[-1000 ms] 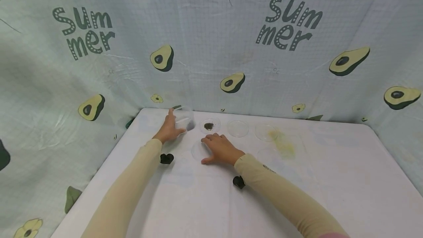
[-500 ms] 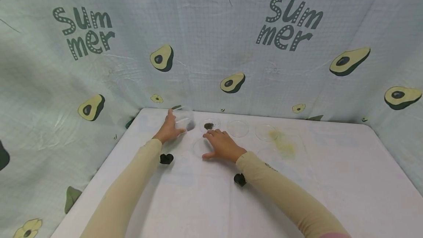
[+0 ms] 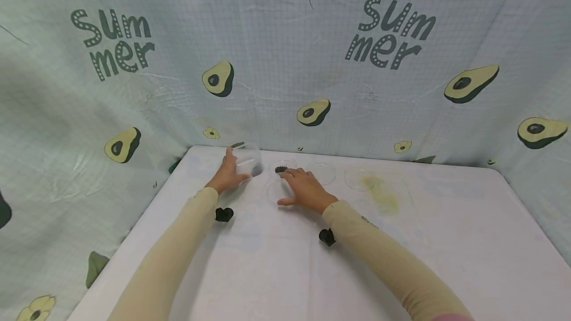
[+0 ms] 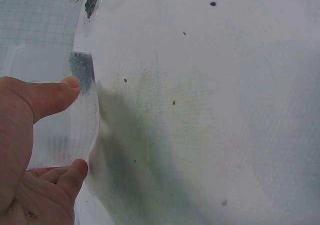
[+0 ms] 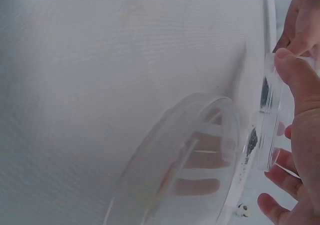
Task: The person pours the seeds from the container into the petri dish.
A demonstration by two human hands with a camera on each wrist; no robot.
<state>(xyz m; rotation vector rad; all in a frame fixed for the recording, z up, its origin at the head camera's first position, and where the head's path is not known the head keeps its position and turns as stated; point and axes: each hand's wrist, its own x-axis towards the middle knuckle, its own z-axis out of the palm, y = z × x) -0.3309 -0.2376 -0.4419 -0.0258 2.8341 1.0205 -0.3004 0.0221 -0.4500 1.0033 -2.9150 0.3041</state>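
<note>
At the back left of the table, my left hand [image 3: 226, 175] grips a clear plastic container [image 3: 252, 160] with dark grains low in one side. Its thumb and fingers span the container in the left wrist view. My right hand [image 3: 308, 192] holds a clear round petri dish lid [image 5: 270, 125] by its rim, between thumb and fingers. The lid is tilted in the right wrist view. Just beyond it lies a petri dish [image 3: 293, 163] with a small heap of dark grains [image 3: 281, 169], partly hidden by my fingertips.
Two clear petri dishes, one [image 3: 322, 174] in the middle and one [image 3: 358, 180] farther right, lie along the back. Another clear round piece [image 5: 200, 160] is near the right wrist. Yellow stains [image 3: 382, 194] mark the white tablecloth, and a printed curtain [image 3: 267, 63] hangs behind.
My right hand has moved away from me and slightly right with the lid, toward the dish of dark grains. My left hand stays on the container.
</note>
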